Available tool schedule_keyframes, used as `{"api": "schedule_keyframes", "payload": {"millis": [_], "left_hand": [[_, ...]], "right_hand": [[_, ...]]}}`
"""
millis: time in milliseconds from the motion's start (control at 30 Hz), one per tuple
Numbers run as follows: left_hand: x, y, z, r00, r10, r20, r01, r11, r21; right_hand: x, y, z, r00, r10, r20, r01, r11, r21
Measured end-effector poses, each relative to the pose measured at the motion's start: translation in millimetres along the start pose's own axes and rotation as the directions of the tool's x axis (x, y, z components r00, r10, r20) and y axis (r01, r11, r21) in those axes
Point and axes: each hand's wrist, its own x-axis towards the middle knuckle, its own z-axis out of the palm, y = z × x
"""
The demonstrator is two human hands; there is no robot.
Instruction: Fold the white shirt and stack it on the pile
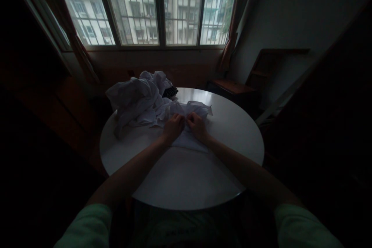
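Both of my hands are closed on a thin white cloth (pixel 189 142) at the middle of the round table. My left hand (pixel 174 125) and my right hand (pixel 197 123) pinch it almost side by side, knuckles up. Part of the cloth bunches up beyond my fingers, and a flat part lies on the tabletop under my wrists. Whether it is a garment cannot be made out in the dim light. A crumpled heap of white fabric (pixel 139 99) lies just left of my left hand, touching or running into the cloth.
The white round table (pixel 186 186) has its near edge close to my body. A dark patterned item (pixel 170 92) pokes out behind the heap. Beyond stand a barred window (pixel 159 7), a low brown cabinet (pixel 232 86) and a wooden chair-like frame (pixel 261 64) at right.
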Motion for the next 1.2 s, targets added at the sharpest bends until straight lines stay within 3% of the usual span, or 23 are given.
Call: {"api": "schedule_keyframes", "payload": {"millis": [367, 733, 1200], "left_hand": [[-0.2, 0.0, -0.7, 1.000, 0.011, -0.009, -0.012, 1.000, -0.020], [-0.9, 0.1, -0.6, 0.999, 0.019, -0.039, -0.021, 0.999, -0.034], [-1.8, 2.9, -3.2, 0.998, 0.014, -0.062, -0.018, 0.998, -0.061]], "right_hand": [[0.7, -3.8, -1.8, 0.999, 0.046, -0.010, -0.045, 0.998, 0.046], [0.6, -0.6, -0.9, 1.000, 0.017, -0.010, -0.016, 0.998, 0.058], [3.3, -2.8, -5.8, 0.993, -0.110, -0.030, 0.109, 0.994, -0.025]]}}
